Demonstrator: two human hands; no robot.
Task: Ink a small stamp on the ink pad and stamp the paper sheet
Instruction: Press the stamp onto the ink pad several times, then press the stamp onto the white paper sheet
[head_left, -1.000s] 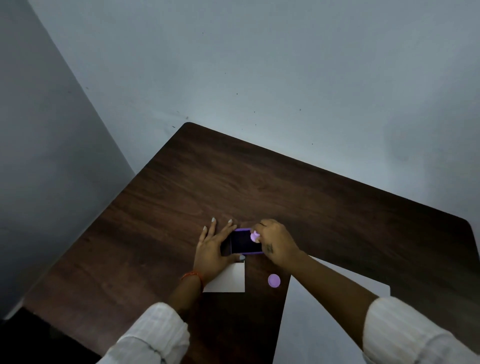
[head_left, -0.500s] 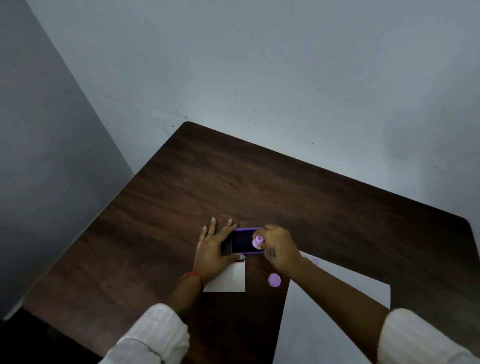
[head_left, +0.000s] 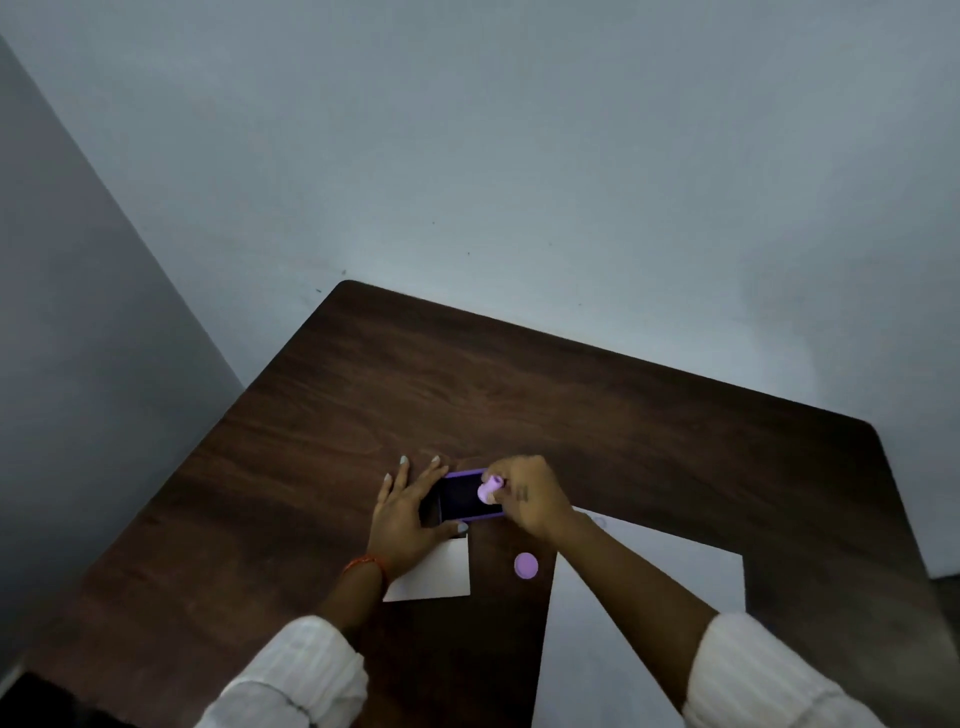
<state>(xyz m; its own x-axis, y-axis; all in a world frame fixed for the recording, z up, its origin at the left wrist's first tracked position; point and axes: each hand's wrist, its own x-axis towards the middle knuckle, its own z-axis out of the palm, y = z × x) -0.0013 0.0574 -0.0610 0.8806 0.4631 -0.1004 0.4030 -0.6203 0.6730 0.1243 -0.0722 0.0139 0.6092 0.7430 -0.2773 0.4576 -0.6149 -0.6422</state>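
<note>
Stamp (head_left: 489, 489): small, pale purple, pinched at its top between the fingertips of the right hand (head_left: 527, 496); tilted, with its wider base on or just above the dark surface of the ink pad (head_left: 467, 498). Contact between base and pad cannot be confirmed.
Ink pad: dark rectangular pad in a purple case, open, lying on the table (head_left: 467, 395) between the two hands.
Left hand (head_left: 408, 519): laid flat on the table with fingers spread, resting against the left edge of the ink pad, thumb at its near corner; nothing is grasped.
Right hand: fingers closed around the stamp, wrist crossing the far left corner of the paper sheet (head_left: 649, 582).
Paper sheet: white, flat on the table to the right, partly covered by the right forearm; a faint mark shows near its far corner beside the wrist.
Round cap (head_left: 525, 565): purple disc, lying on the table between the paper sheet and a white card (head_left: 436, 577).
White card: small, partly under the left wrist.
Sleeves: white, on both forearms.
</note>
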